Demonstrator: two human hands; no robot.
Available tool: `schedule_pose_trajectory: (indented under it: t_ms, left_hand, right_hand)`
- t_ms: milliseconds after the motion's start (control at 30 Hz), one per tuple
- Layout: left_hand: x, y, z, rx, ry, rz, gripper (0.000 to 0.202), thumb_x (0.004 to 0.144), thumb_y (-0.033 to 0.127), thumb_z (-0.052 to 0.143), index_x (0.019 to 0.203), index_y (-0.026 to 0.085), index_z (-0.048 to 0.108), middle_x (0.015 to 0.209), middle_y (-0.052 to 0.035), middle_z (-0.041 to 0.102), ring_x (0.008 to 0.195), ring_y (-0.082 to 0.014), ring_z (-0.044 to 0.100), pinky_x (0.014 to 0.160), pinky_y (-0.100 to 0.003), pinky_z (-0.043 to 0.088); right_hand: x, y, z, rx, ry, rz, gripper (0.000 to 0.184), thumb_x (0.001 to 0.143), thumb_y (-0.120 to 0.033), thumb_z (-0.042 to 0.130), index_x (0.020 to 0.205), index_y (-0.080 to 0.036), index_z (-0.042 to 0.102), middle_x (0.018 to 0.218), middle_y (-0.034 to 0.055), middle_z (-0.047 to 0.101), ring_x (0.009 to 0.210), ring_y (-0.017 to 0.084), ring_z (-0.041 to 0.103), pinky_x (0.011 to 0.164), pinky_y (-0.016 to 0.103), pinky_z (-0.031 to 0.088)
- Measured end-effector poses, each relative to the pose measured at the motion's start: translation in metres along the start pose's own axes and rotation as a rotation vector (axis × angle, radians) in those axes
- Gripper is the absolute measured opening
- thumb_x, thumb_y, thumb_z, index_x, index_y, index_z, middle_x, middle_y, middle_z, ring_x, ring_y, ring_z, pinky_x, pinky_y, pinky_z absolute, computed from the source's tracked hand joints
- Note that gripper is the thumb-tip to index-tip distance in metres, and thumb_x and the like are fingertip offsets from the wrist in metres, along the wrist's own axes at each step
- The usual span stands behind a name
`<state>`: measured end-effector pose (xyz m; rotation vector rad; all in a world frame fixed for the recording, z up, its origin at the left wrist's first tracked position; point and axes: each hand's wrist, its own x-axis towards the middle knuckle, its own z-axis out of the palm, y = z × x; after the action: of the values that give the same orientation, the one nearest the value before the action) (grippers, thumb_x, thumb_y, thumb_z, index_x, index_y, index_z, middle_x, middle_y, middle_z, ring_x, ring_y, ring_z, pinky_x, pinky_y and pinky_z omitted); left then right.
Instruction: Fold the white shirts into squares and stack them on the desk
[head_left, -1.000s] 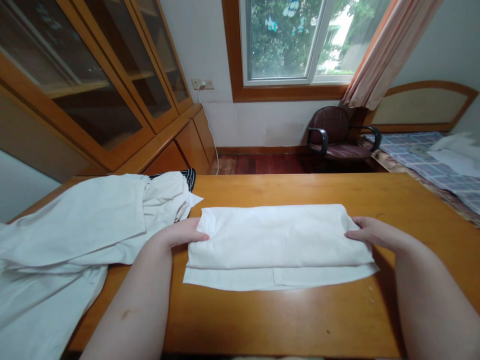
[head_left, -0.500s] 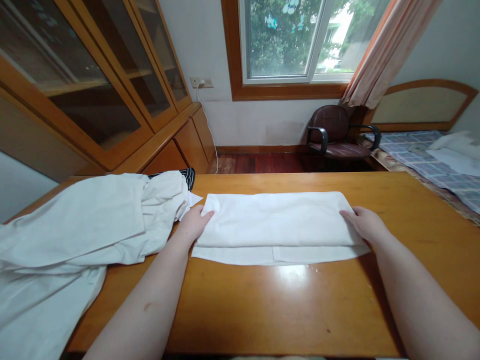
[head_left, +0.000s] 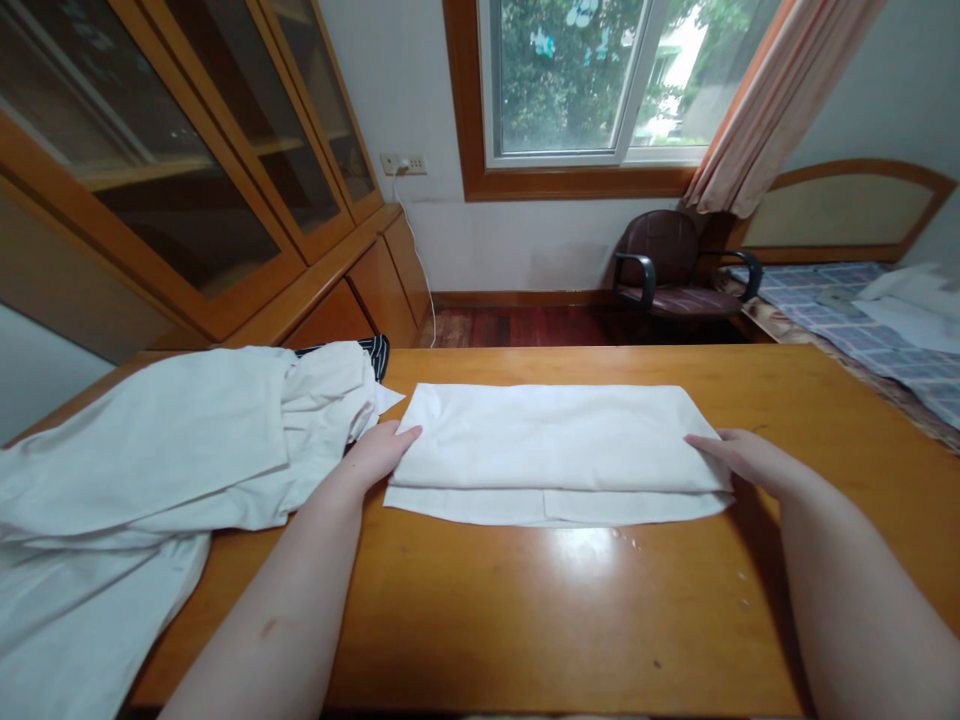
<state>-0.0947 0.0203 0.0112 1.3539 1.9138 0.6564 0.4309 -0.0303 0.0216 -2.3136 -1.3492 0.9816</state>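
A white garment, folded into a wide flat rectangle (head_left: 547,435), lies on the wooden table (head_left: 487,620). Its lower layer shows as a strip along the near edge. At its left end my left hand (head_left: 382,450) is closed on the cloth, thumb on top and fingers hidden beneath. My right hand (head_left: 742,455) grips the right end the same way, with its thumb over the edge. I cannot tell what kind of garment it is.
A heap of white clothes (head_left: 187,430) covers the table's left side, with a black striped cloth (head_left: 381,352) behind it. Beyond the table stand a glass-door cabinet (head_left: 300,130), a maroon armchair (head_left: 664,260) and a bed (head_left: 832,290).
Both hands have slid slightly toward me along the ends of the folded cloth. The upper layer looks smoother, and its right end has drawn in a little.
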Motion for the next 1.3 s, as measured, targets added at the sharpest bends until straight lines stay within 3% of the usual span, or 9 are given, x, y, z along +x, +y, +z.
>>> schedule_pose_trajectory:
  t_ms: [200,367,567,733,867,1100,1300]
  left_hand:
    - [-0.01,0.007,-0.009,-0.395,-0.266,-0.126,0.031,0.063,0.038,0.07,0.086,0.017,0.067,0.083,-0.0077,0.073,0.081,-0.0273,0.067,0.073,-0.035,0.051]
    - [-0.018,0.013,-0.019,-0.451,-0.434,-0.174,0.032,0.062,0.036,0.073,0.085,0.015,0.065,0.083,-0.0064,0.073,0.077,-0.0247,0.067,0.071,-0.034,0.051]
    - [-0.017,0.009,-0.026,-0.392,-0.452,-0.154,0.039,0.061,0.042,0.072,0.088,0.015,0.063,0.088,-0.0074,0.072,0.083,-0.0261,0.066,0.072,-0.036,0.051]
    - [-0.015,0.008,-0.029,-0.239,-0.521,-0.081,0.032,0.061,0.041,0.07,0.083,0.018,0.065,0.09,-0.0052,0.072,0.091,-0.0277,0.065,0.078,-0.035,0.05]
    - [-0.016,0.008,-0.031,-0.185,-0.587,-0.007,0.036,0.059,0.04,0.07,0.088,0.019,0.067,0.094,-0.0041,0.072,0.095,-0.0282,0.064,0.081,-0.034,0.05]
    - [-0.014,0.007,-0.034,-0.161,-0.649,0.001,0.038,0.058,0.039,0.069,0.091,0.02,0.067,0.098,-0.0036,0.071,0.098,-0.0288,0.063,0.085,-0.036,0.049]
    - [-0.011,0.009,-0.034,0.036,-0.57,0.04,0.043,0.055,0.045,0.068,0.089,0.019,0.064,0.093,-0.0049,0.07,0.096,-0.0294,0.062,0.078,-0.034,0.048]
  right_hand:
    - [-0.014,-0.01,-0.006,0.063,-0.042,-0.016,0.03,0.07,-0.045,0.062,0.064,-0.017,0.07,0.071,0.0103,0.071,0.066,0.025,0.064,0.06,0.03,0.047]
    - [-0.017,-0.01,-0.014,0.051,-0.074,-0.026,0.032,0.07,-0.045,0.06,0.075,-0.015,0.071,0.076,0.0092,0.073,0.07,0.026,0.064,0.062,0.03,0.046]
    - [-0.025,-0.002,-0.023,0.223,-0.262,-0.053,0.036,0.073,-0.045,0.06,0.083,-0.012,0.069,0.083,0.0097,0.072,0.07,0.022,0.062,0.061,0.027,0.044]
    - [-0.027,0.005,-0.027,0.239,-0.413,-0.111,0.04,0.071,-0.049,0.064,0.086,-0.012,0.067,0.081,0.0079,0.07,0.067,0.02,0.059,0.059,0.027,0.042]
    - [-0.026,0.003,-0.027,0.159,-0.414,-0.156,0.041,0.068,-0.048,0.066,0.083,-0.011,0.068,0.076,0.0069,0.068,0.065,0.019,0.056,0.059,0.027,0.041]
    - [-0.029,-0.001,-0.029,0.108,-0.45,-0.144,0.044,0.062,-0.05,0.069,0.082,-0.012,0.07,0.075,0.0071,0.069,0.068,0.022,0.059,0.062,0.028,0.044]
    - [-0.027,-0.002,-0.028,0.118,-0.465,-0.151,0.043,0.061,-0.048,0.07,0.087,-0.014,0.07,0.088,0.0082,0.072,0.08,0.027,0.063,0.071,0.031,0.048]
